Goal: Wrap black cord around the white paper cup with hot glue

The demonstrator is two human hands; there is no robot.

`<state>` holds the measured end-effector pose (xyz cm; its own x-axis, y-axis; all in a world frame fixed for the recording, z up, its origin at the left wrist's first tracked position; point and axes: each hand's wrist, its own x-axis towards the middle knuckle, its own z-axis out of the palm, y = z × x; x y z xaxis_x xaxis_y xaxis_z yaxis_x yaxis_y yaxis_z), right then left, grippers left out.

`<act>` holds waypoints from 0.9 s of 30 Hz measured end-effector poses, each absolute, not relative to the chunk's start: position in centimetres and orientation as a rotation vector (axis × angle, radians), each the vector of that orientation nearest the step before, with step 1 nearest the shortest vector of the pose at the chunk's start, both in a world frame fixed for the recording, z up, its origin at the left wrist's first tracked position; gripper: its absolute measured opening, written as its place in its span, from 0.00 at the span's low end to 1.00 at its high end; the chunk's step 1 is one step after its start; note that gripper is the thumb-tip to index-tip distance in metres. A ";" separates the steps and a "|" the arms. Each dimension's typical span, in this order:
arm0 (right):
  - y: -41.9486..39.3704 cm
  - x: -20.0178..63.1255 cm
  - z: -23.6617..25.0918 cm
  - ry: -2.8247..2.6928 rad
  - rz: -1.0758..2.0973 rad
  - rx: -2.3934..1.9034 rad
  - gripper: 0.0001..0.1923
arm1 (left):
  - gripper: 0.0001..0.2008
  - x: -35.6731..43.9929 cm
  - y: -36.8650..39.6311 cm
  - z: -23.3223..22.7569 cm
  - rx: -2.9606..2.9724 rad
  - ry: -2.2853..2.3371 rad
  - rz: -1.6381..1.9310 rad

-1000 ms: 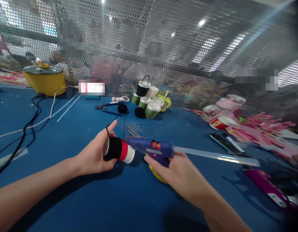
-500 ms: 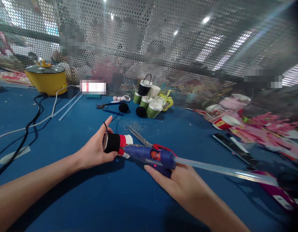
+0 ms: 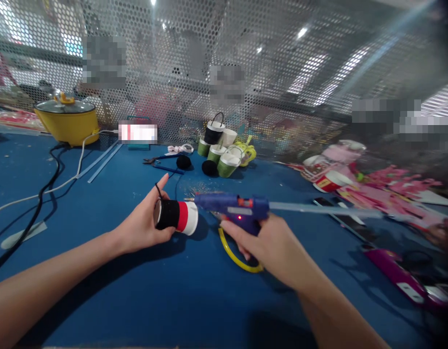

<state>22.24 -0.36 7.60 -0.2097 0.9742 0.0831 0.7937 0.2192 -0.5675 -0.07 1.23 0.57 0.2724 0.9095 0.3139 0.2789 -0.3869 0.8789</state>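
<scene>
Leftmost, well beyond the left hand (image 3: 146, 225), a yellow pot (image 3: 67, 121) stands by the mesh wall (image 3: 282, 72), with bare blue table (image 3: 100, 291) between. That hand grips one cup (image 3: 176, 216) wrapped black, red and white, lying on its side. Just right, the right hand (image 3: 262, 242) clasps one blue glue gun (image 3: 233, 207), nozzle near the cup. Beyond both, a cluster of small cups (image 3: 220, 150); I cannot count them exactly.

Craft workshop bench. Blue work table (image 3: 100, 291) bounded by perforated metal screen (image 3: 245, 58). On it: finished paper-cup baskets (image 3: 220, 150), pliers (image 3: 162, 162), spare glue sticks (image 3: 100, 162), pink paper cutouts (image 3: 391, 191), yellow electric pot (image 3: 67, 121).
</scene>
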 end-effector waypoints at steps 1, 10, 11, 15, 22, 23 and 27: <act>0.4 22.4 7.8 -2.019 0.620 -1.651 0.17 | 0.46 -0.1 1.2 0.6 1.857 1.078 1.123; 10.4 24.4 3.7 -1.906 0.456 -1.830 0.19 | 0.46 0.0 1.1 0.6 2.028 1.158 1.111; 11.0 24.5 3.1 -1.911 0.425 -1.861 0.20 | 0.46 0.0 1.0 0.7 2.025 1.151 1.114; 11.3 23.4 2.6 -1.900 0.205 -1.903 0.14 | 0.46 0.1 0.8 0.8 2.002 1.140 1.112; 5.4 16.4 6.9 -2.444 0.422 -0.997 0.12 | 0.48 0.1 1.0 0.4 1.926 1.043 1.117; 4.7 15.5 7.3 -2.486 0.488 -0.923 0.10 | 0.48 0.1 1.0 0.4 1.919 1.010 1.128; 3.4 14.0 7.5 -2.487 0.731 -0.952 0.05 | 0.47 0.1 1.0 0.6 1.895 0.943 1.131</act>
